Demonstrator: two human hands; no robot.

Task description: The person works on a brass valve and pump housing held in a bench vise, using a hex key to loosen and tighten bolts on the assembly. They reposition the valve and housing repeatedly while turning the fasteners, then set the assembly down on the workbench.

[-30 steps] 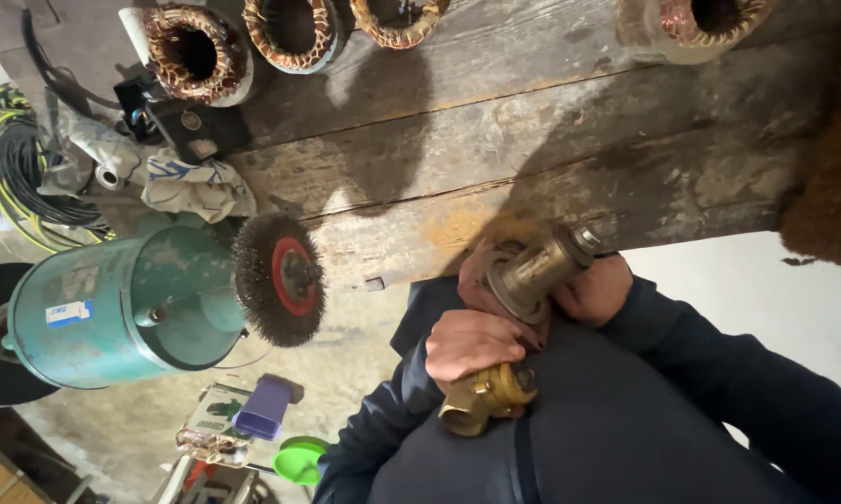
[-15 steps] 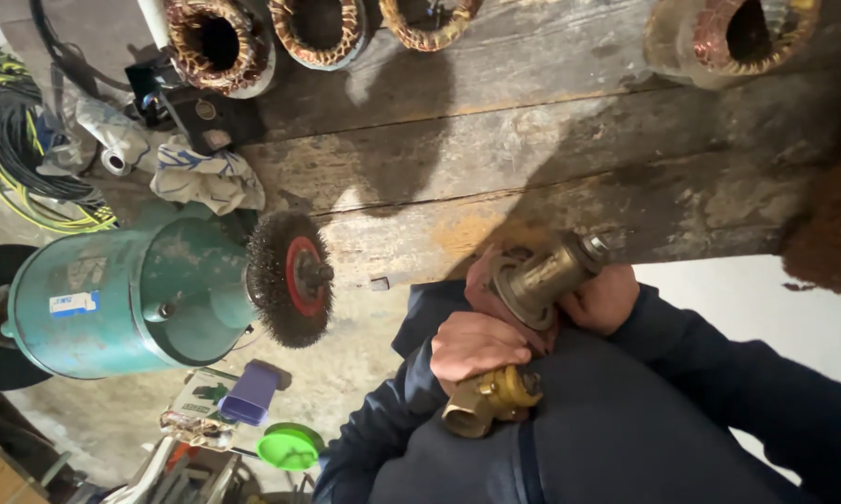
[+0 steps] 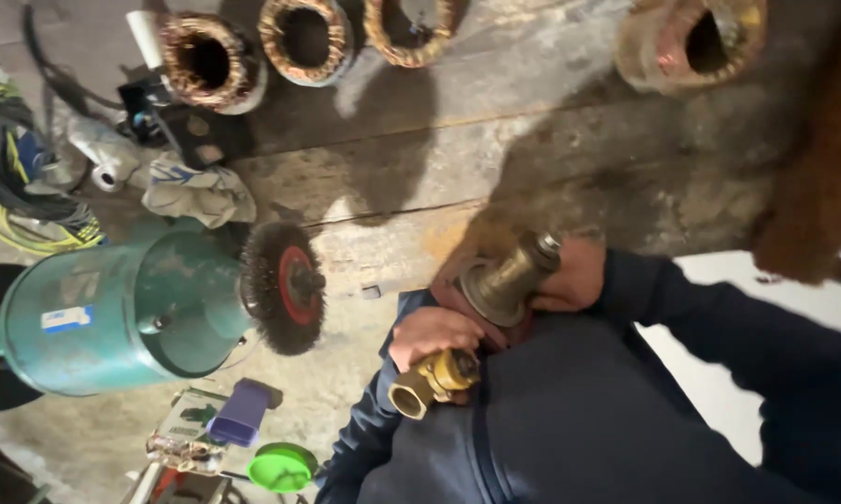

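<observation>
Worn wooden plank desk (image 3: 495, 159) in dim light, deep shadows across it — dusty concrete floor (image 3: 346, 373) beside, a pale patch at one edge.

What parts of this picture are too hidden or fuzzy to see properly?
All in the head view:
- Brass fitting: its middle is covered by the left hand and the dark sleeve.
- Brass part: its back is hidden by the right hand.
- Wire brush wheel: bristles blurred, so whether it spins cannot be told.
- Green motor: its far end is cut off by the left edge.
- Coils: tops cut by the upper edge.
</observation>
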